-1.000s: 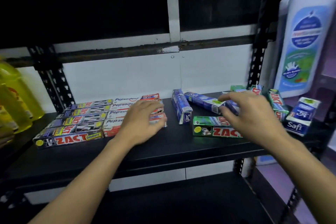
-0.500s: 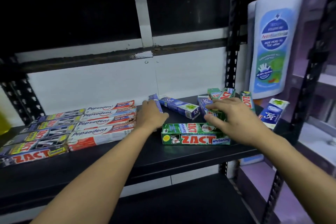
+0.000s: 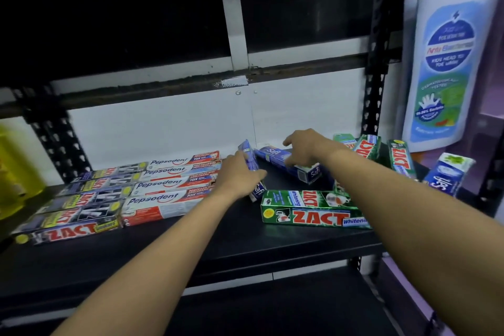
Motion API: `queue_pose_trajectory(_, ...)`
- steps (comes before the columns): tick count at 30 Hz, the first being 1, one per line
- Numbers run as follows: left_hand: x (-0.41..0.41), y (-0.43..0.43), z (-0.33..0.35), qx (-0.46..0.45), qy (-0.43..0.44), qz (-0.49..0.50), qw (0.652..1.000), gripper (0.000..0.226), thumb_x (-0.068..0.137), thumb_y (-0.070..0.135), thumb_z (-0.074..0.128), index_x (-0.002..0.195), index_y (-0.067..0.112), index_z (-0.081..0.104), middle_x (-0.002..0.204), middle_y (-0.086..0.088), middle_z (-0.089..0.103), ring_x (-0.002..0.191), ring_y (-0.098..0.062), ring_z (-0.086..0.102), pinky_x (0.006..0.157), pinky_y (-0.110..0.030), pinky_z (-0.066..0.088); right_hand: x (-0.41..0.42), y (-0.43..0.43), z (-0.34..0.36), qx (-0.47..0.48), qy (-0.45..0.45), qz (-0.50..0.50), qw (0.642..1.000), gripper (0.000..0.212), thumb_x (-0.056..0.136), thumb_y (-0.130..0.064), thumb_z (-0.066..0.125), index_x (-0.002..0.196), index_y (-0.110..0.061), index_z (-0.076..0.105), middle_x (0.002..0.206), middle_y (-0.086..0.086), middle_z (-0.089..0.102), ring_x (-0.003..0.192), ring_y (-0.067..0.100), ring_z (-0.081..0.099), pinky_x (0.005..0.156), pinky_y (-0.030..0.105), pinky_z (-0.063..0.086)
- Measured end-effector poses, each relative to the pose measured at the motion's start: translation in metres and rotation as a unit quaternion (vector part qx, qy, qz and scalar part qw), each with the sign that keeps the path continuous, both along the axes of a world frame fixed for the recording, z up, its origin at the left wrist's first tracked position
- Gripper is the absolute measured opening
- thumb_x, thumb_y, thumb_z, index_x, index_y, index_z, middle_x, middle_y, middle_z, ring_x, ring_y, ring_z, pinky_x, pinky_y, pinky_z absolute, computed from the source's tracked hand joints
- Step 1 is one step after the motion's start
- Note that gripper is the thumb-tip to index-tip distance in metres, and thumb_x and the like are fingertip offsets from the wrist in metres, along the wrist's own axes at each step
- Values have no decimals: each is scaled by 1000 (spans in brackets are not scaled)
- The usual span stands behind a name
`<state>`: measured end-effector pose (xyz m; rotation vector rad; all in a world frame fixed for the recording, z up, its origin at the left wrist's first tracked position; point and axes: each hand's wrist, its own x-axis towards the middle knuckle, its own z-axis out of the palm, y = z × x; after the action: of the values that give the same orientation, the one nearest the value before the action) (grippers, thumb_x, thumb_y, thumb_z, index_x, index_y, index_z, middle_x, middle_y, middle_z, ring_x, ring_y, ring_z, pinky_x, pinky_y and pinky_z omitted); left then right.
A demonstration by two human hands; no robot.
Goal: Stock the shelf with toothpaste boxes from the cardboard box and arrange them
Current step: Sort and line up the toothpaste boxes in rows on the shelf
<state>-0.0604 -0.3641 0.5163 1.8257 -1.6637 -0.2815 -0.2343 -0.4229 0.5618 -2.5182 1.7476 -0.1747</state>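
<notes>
Both hands reach over the black metal shelf, a little apart. Her or his left hand curls its fingers round a blue Safi box that stands on its narrow edge, just right of the Pepsodent boxes. The right hand closes down from above on a second Safi box, lying flat toward the far wall, with the forefinger stretched out. Near the front edge lies a glossy green Zact box, long and square-ended. To the left, dark Zact boxes sit in neat flat rows. At the far right, more green Zact cartons lean untidily beside a smooth white bottle.
</notes>
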Motion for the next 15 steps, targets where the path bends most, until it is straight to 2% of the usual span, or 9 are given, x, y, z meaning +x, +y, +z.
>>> queue_pose_trajectory(3,2,2,0,-3,-2,-10,1000,65,84,39,72,137,11,47,130,-9,53,115,-23,54,89,-31,45,10,-21,-16,32,22,-39,998,66,79,-48,76,130,-10,58,127,10,62,111,32,59,86,38,51)
queue_pose_trajectory(6,5,4,0,-2,-5,-21,1000,66,84,39,72,138,10,47,132,-9,53,117,-23,54,89,-30,44,16,-27,-24,10,42,-49,998,57,74,-45,81,113,-10,61,116,12,65,99,33,61,73,35,47)
queue_pose_trajectory(9,8,5,1,3,7,-36,999,68,83,38,75,138,9,49,135,-7,54,121,-22,53,97,-31,44,19,-28,-17,-5,7,-59,998,40,73,-40,82,85,-10,59,100,11,64,85,31,56,64,30,43)
queue_pose_trajectory(10,10,4,0,8,20,-41,999,68,82,38,76,138,10,49,135,-6,54,122,-21,52,100,-32,44,19,-28,-11,-9,-11,-68,998,36,73,-38,80,79,-10,58,94,10,61,82,30,55,59,26,40)
queue_pose_trajectory(12,12,1,0,20,55,-51,997,67,80,35,78,136,12,50,134,-4,56,121,-19,53,101,-34,45,15,-27,2,-24,-50,-81,995,29,74,-35,73,80,-9,63,87,9,60,78,28,54,52,23,34)
queue_pose_trajectory(15,14,-2,1,35,103,-62,992,61,78,31,80,130,13,54,126,-2,60,112,-17,58,99,-35,48,-2,-14,26,-35,-108,-89,990,23,77,-30,69,81,-7,66,86,11,61,78,28,53,65,26,45)
